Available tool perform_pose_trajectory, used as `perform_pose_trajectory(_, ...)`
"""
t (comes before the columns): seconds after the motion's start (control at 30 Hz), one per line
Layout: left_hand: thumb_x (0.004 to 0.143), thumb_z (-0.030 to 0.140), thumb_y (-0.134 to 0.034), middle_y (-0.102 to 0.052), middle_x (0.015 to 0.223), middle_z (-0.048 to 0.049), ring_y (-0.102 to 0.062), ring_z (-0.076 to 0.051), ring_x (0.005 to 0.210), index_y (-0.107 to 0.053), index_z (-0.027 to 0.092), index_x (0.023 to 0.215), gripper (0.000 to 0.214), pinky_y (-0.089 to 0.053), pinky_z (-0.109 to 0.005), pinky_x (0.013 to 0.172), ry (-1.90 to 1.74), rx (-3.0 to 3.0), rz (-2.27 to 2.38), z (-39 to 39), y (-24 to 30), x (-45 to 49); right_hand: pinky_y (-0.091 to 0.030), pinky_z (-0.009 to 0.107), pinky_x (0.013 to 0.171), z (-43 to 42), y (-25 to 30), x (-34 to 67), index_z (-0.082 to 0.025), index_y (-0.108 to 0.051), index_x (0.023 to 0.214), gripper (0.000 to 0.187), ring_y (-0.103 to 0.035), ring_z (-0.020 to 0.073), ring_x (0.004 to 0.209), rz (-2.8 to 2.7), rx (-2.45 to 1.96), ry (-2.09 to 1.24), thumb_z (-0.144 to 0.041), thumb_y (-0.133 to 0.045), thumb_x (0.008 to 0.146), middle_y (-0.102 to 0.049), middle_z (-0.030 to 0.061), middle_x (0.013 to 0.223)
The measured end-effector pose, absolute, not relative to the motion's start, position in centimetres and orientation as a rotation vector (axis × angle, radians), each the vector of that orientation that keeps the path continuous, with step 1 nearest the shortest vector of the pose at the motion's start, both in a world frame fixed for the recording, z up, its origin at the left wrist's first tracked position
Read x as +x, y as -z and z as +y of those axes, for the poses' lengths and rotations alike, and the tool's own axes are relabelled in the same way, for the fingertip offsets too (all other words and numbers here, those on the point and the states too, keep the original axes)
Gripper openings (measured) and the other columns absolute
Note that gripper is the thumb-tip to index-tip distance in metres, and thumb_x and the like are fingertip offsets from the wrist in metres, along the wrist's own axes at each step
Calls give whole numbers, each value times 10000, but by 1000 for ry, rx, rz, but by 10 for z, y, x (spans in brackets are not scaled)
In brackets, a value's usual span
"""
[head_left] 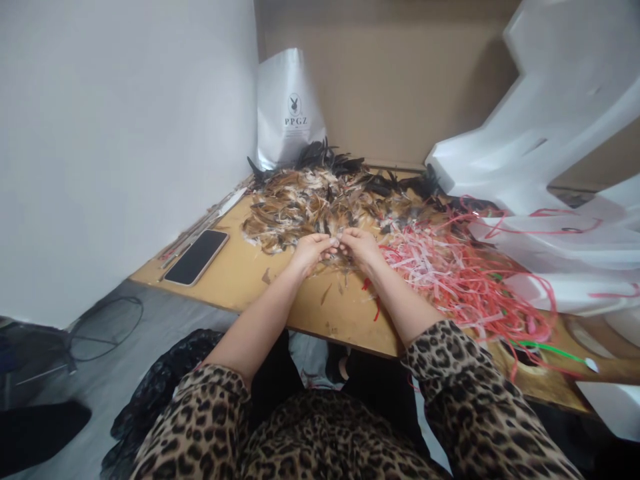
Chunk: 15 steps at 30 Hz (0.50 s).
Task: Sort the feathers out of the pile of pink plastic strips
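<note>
My left hand point(316, 251) and my right hand point(359, 244) meet at the near edge of a pile of feathers point(290, 207) on the table. Both are closed in a pinch, fingertips almost touching. Whatever lies between them is small and pale, and I cannot make out its kind. The feathers are brown and cream, with black feathers point(325, 157) at the back. Right of my right hand spreads a tangle of red and pink ribbon strips point(450, 273).
On the yellowish tabletop point(240, 280), a phone point(197, 257) lies at the left. A white bag point(290, 113) with printed lettering stands behind the feathers. Large white sheet-like pieces point(540, 120) rise at the right. A green strip point(555, 350) crosses the ribbons' near side. Black plastic point(165, 380) lies below.
</note>
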<state>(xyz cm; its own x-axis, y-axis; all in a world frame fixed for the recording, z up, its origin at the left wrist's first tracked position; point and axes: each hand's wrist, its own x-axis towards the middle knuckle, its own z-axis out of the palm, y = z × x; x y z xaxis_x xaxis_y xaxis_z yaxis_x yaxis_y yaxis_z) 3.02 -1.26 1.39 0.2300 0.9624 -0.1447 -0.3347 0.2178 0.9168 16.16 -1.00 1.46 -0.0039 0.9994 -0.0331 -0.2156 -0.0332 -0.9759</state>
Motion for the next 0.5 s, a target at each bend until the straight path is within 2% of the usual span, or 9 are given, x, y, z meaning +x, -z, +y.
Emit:
perform_pose_trajectory(0.17, 628, 162, -690, -633, 626, -42, -557, -56, 513, -589, 87, 715, 153, -381, -142, 452, -1058, 959, 871, -13, -14, 29, -339, 173, 399, -10, -16, 165, -144, -577, 616, 283, -469, 57, 422, -1046, -1053, -1396, -342, -748, 510, -565, -21, 487)
perform_pose_trajectory(0.5, 663, 167, -677, -668, 747, -71, -592, -67, 546, -582, 94, 740, 142, -394, -135, 442, -1045, 877, 788, -6, -10, 21, -293, 155, 379, -13, -22, 168, -139, -556, 610, 276, -442, 44, 428, -977, -1017, -1514, -284, -761, 498, -585, -14, 532)
